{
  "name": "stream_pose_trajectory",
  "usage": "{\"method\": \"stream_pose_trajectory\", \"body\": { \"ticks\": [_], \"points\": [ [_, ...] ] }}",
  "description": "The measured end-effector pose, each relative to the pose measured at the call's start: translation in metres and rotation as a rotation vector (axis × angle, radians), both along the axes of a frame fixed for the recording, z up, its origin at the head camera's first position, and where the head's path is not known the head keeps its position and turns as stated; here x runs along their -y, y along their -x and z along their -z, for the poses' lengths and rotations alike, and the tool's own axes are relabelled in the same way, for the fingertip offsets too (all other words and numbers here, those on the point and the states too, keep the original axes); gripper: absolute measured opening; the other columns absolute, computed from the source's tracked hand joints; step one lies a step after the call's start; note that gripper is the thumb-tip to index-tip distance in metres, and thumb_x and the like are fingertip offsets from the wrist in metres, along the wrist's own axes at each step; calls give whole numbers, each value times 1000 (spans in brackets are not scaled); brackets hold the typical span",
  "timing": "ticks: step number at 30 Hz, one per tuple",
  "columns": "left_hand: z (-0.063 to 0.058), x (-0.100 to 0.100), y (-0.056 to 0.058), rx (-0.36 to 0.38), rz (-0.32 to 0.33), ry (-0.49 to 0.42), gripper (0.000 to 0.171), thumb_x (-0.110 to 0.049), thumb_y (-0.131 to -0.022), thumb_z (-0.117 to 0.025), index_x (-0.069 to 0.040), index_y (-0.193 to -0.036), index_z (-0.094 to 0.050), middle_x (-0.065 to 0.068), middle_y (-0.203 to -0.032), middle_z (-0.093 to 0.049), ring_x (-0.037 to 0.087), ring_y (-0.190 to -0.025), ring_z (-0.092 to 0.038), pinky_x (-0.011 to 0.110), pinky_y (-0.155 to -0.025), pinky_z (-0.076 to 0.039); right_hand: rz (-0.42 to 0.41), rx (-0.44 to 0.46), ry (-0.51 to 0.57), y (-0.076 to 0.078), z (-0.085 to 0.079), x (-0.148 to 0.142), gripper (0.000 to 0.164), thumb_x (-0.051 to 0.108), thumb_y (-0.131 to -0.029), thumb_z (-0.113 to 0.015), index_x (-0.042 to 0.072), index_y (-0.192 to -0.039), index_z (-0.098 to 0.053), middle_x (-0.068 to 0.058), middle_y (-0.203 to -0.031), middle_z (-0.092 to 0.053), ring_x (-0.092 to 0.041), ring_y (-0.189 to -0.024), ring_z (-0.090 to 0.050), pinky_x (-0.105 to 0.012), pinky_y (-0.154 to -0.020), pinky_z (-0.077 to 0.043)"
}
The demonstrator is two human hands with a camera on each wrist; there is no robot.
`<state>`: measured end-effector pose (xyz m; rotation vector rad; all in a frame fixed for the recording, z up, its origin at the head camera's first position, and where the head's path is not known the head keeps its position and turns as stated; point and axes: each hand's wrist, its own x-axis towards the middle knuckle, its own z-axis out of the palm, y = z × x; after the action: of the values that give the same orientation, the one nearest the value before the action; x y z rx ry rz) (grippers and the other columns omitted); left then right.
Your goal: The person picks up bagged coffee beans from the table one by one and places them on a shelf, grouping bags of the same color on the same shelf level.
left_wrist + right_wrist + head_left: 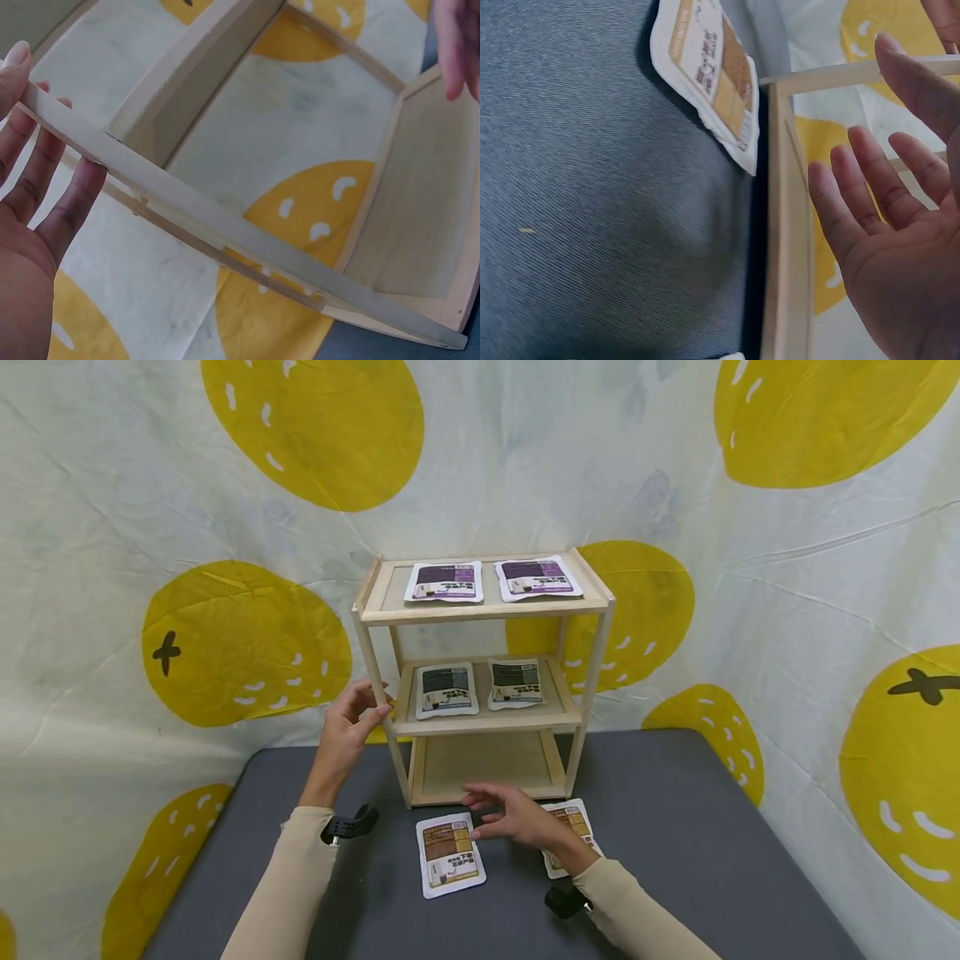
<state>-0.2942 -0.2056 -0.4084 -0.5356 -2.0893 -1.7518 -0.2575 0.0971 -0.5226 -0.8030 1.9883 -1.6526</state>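
Note:
A three-tier wooden shelf [487, 727] stands on the grey table. My left hand [349, 720] holds its front left post [172, 187], thumb on one side and fingers on the other. My right hand [513, 817] hovers in front of the bottom tier, its fingers [870, 180] loosely spread with nothing in them. Just left of it a brown-labelled packet [451, 855] lies flat on the table. Another packet with a yellow-brown label [573, 827] lies to the right, partly hidden under my right wrist.
Two purple-labelled packets, one left [445, 582] and one right [537, 578], lie on the top tier. The middle tier bears two dark-labelled packets, left [447, 690] and right [516, 683]. Behind the shelf hangs a white cloth [465, 460] with yellow fruit shapes.

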Motion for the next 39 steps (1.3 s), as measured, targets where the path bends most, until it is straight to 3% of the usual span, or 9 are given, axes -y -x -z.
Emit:
{"method": "stream_pose_trajectory", "body": {
  "ticks": [5,12,18,27,33,39],
  "points": [
    [3,2,1,-17,25,-25,33,-2,-96,-67,-2,-128,-58,29,-113,-62,17,-99,-61,24,-82,-53,30,-27,-43,-1,11,4,72,1,-87,-78,6,-151,-46,-25,-146,-51,-48,-136,-44,-63,-109,-39],
    [4,5,1,-41,49,-43,34,-3,-96,-68,-4,-128,-57,26,-113,-63,20,-99,-61,26,-79,-54,65,-61,-105,-3,18,13,73,2,-86,-79,0,-150,-44,-22,-152,-47,-44,-141,-41,-63,-109,-39],
    [5,6,1,-44,60,-33,34,-3,-97,-67,-2,-129,-55,30,-114,-61,20,-98,-61,26,-79,-55,61,-95,-128,-4,24,18,71,2,-86,-80,-2,-148,-47,-23,-149,-49,-43,-139,-44,-62,-105,-42],
    [4,6,2,-61,68,-22,35,-2,-96,-67,-1,-129,-55,31,-112,-61,22,-97,-61,26,-80,-54,49,-133,-216,-5,32,23,63,11,-85,-82,2,-142,-56,-15,-143,-57,-37,-132,-51,-52,-100,-49],
    [4,5,0,-53,63,-22,35,-2,-96,-68,-3,-129,-56,26,-112,-63,21,-98,-61,26,-82,-54,108,-202,-266,-4,35,25,59,15,-85,-84,1,-138,-60,-17,-139,-56,-39,-128,-52,-53,-96,-50],
    [3,3,0,-37,52,-27,36,-2,-96,-68,-3,-130,-56,31,-114,-61,20,-98,-61,26,-84,-54,142,-280,-328,-3,37,28,61,19,-81,-87,2,-135,-63,-14,-133,-60,-34,-125,-55,-54,-102,-45]
  ]
}}
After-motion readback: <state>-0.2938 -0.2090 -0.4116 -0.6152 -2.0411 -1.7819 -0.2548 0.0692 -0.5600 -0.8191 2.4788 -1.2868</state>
